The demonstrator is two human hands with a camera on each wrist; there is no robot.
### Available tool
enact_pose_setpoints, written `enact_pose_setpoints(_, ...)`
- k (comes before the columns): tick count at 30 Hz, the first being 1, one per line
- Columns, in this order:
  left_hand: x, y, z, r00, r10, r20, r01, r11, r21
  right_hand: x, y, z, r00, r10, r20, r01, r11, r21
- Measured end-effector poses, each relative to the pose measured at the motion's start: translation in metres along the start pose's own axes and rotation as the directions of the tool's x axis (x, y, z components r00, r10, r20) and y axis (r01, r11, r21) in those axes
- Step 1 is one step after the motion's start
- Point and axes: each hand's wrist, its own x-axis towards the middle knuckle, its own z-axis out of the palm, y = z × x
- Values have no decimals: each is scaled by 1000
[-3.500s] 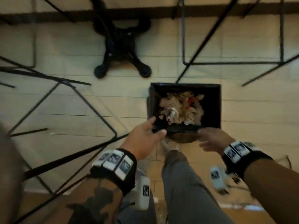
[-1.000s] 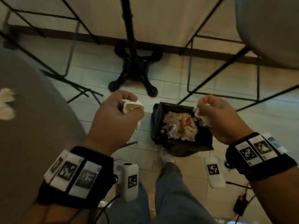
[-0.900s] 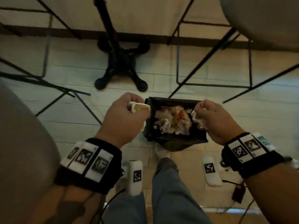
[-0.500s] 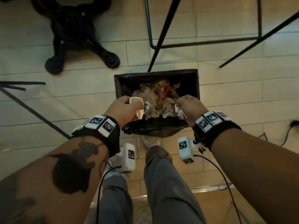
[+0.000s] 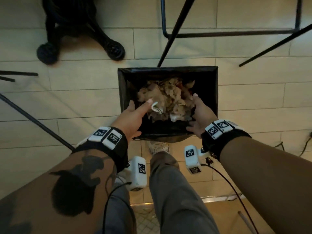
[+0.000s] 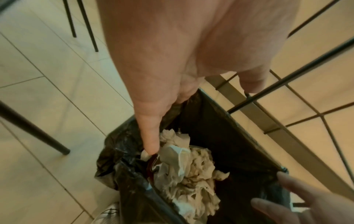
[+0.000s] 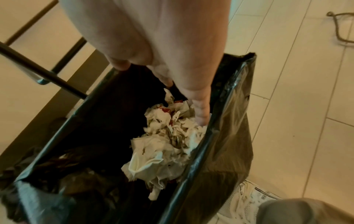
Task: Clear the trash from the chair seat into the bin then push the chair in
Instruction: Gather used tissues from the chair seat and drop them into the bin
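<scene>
A black-lined rectangular bin (image 5: 207, 76) stands on the tiled floor below me, heaped with crumpled tissue trash (image 5: 167, 98). My left hand (image 5: 135, 112) hangs over the bin's left side, fingers straight and holding nothing; its thumb points down at the tissue heap (image 6: 189, 171). My right hand (image 5: 197, 112) hangs over the bin's right side, fingers spread and straight, also with nothing in it. In the right wrist view that hand's thumb reaches down beside the tissue pile (image 7: 168, 136) inside the liner (image 7: 226, 136). The chair seat is out of view.
A black table base (image 5: 81, 36) stands on the floor at upper left. Thin black chair legs (image 5: 175, 31) cross above the bin and a leg (image 5: 33, 120) slants at left. My shoe (image 5: 159, 146) and trouser legs are right below the bin. A cable (image 5: 303, 147) lies at right.
Both hands held crumpled tissue half a second ago; now both have let go over the bin and their fingers are straight. The view has dropped closer to the bin.
</scene>
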Motion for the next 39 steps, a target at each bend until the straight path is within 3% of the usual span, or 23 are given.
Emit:
enact_pose_setpoints(4, -71, 15, -31, 994, 113, -10, -113, 992, -60, -60, -4, 10, 998, -53, -30, 50, 994, -97)
enact_pose_setpoints(7, -153, 29, -56, 965, 260, -22, -259, 966, 27, -119, -6, 22, 988, -147, 47, 154, 960, -236)
enact_pose_setpoints(12, -290, 27, -123, 872, 489, -25, -486, 870, 81, -225, -26, 68, 925, -336, 179, 376, 728, -573)
enact_pose_setpoints(16, -400, -2, -187, 719, 670, -186, -670, 739, 70, -327, -42, 134, 764, -469, 442, 631, 400, -665)
enact_pose_setpoints(20, -480, -45, -252, 550, 722, -421, -736, 657, 165, -428, -35, 212, 534, -500, 682, 812, 79, -578)
enact_pose_setpoints(23, -502, -87, -295, 408, 659, -632, -690, 676, 259, -481, -18, 274, 386, -427, 817, 878, -102, -469)
enact_pose_setpoints(25, -502, -114, -322, 323, 612, -722, -619, 714, 328, -503, -1, 318, 326, -370, 870, 877, -226, -424)
enact_pose_setpoints(27, -496, -135, -345, 270, 576, -771, -527, 759, 382, -515, 16, 359, 275, -289, 917, 842, -387, -375)
enact_pose_setpoints(29, -489, -149, -364, 270, 512, -815, -416, 826, 381, -522, 33, 395, 260, -197, 945, 792, -517, -326)
enact_pose_setpoints(32, -482, -151, -383, 393, 385, -835, -268, 917, 297, -525, 57, 443, 288, -117, 951, 687, -666, -290)
enact_pose_setpoints(35, -471, -145, -395, 484, 365, -795, -205, 931, 302, -528, 73, 480, 349, -92, 933, 613, -730, -302)
enact_pose_setpoints(37, -464, -141, -402, 503, 347, -791, -192, 938, 290, -530, 80, 499, 366, -63, 929, 581, -764, -280)
enact_pose_setpoints(39, -456, -139, -409, 515, 315, -797, -197, 948, 248, -532, 85, 516, 349, -44, 936, 564, -788, -247)
